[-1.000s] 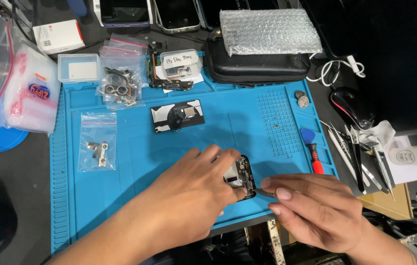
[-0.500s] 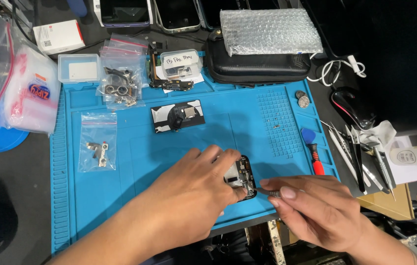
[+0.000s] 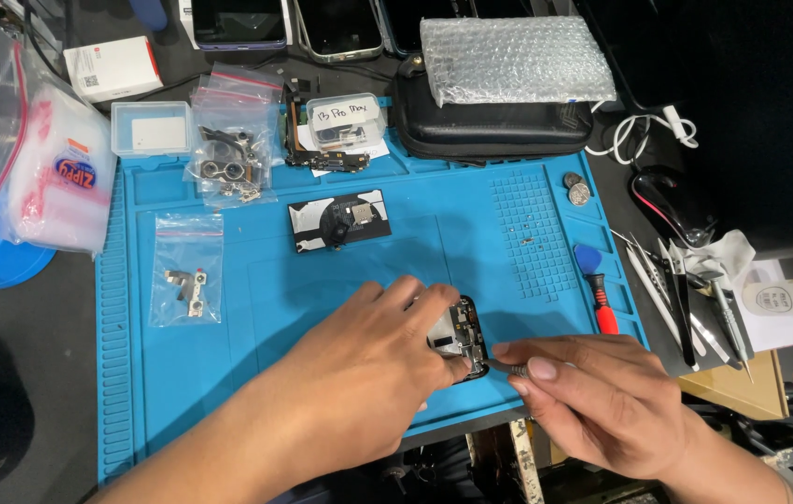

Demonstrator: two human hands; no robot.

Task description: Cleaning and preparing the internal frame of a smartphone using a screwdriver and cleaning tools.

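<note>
The phone part [image 3: 463, 336], a small dark board with metal bits, lies at the near edge of the blue mat [image 3: 256, 308], toward 5 o'clock of its middle. Its long axis runs roughly 12 to 6, leaning slightly toward 11; most of it is hidden under fingers, so I cannot tell which end is which.

The mat is the biggest thing here. At 12 o'clock beyond it sits a black case [image 3: 494, 126] with bubble wrap [image 3: 513, 58] on top. At 9 o'clock a large plastic bag [image 3: 37, 159] leans off the mat's corner.

The left hand [image 3: 368, 373] comes in from 7 o'clock and lies curled over the part, fingertips pressing and pinching its left side. The right hand [image 3: 592, 401] comes from 4 o'clock, thumb and forefinger closed on thin tweezers [image 3: 506, 369] whose tip touches the part's lower right edge.

A black plate [image 3: 340, 220] rests at 12 o'clock of the part, well apart. A small bag [image 3: 187, 271] of metal pieces lies at 9 o'clock. A red screwdriver [image 3: 600, 301] lies just beside the right hand at 1 o'clock.
</note>
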